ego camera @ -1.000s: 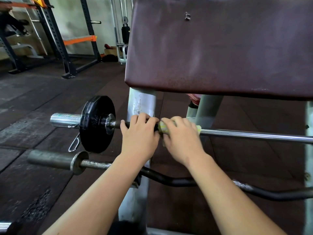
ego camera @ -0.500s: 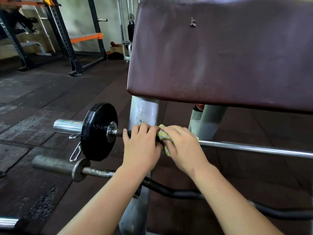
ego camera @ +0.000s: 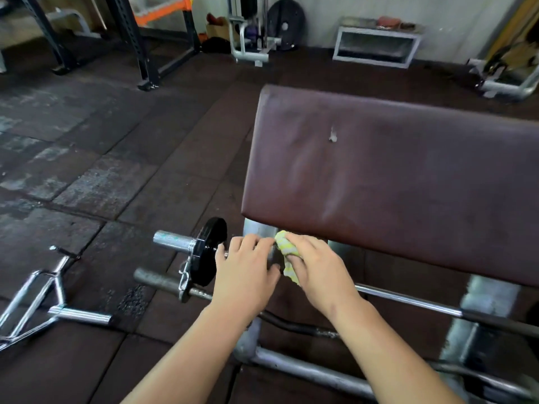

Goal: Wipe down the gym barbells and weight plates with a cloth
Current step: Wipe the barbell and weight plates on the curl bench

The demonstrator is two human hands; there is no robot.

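Looking down through the head camera, I see both hands at lower centre of the frame, side by side on the barbell (ego camera: 408, 302), which runs from the middle left across to the right edge beneath the maroon pad (ego camera: 393, 185). The left hand (ego camera: 245, 266) has its fingers curled over the shaft, just right of the black weight plate (ego camera: 208, 252) (a spring clip (ego camera: 185, 272) dangles beside that plate). The right hand (ego camera: 318, 266) grips a yellow-and-white cloth (ego camera: 287, 249), bunched against the bar where it passes under the pad's lower left corner; part of the cloth hangs below the fingers. The two hands nearly touch. A second, darker curl bar (ego camera: 163, 282) lies just below the first, its bare end pointing left. At lower left a chrome handle frame (ego camera: 43, 301) rests on the rubber floor (ego camera: 116, 170). At upper left stands a black rack (ego camera: 128, 39) with an orange arm, and another plate (ego camera: 285, 23) leans on the far wall, top centre.
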